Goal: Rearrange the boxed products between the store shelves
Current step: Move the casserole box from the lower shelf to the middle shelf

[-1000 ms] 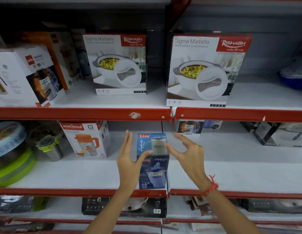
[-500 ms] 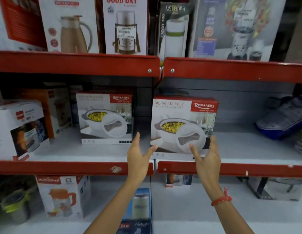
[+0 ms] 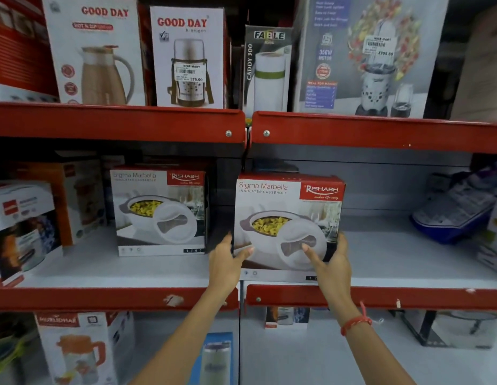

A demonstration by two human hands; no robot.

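Casserole box (image 3: pixel 289 226) stood on the middle shelf (image 3: pixel 408 259), right bay, front edge near the red shelf lip (image 3: pixel 380 297), just right of the divider between bays. Versus half a second before: both hands had closed in from just short of the box's lower corners to actual contact, and the view sat a bit closer. A second before, the hands were a shelf lower, at the blue box (image 3: pixel 218 357), which now stood alone on the bottom shelf between the forearms.

Left hand (image 3: pixel 226 262) gripped the box's lower left edge, thumb across the front, fingers hidden round the side. Right hand (image 3: pixel 332 262) clasped the lower right corner, thumb (image 3: pixel 311 252) pointing up-left on the front face, fingers wrapped behind the right edge. Both part-curled, holding the box between them. Can't tell if the box was lifted or resting.

Room: bare shelf to the right of the box up to the blue-based item (image 3: pixel 458 209); dark gap on the left before the twin casserole box (image 3: pixel 159 211), which sat further back. Headroom above the box under the upper shelf lip (image 3: pixel 380 132). Red thread band (image 3: pixel 355 320) on right wrist. Both forearms reached up from bottom centre, crossing the middle lip.
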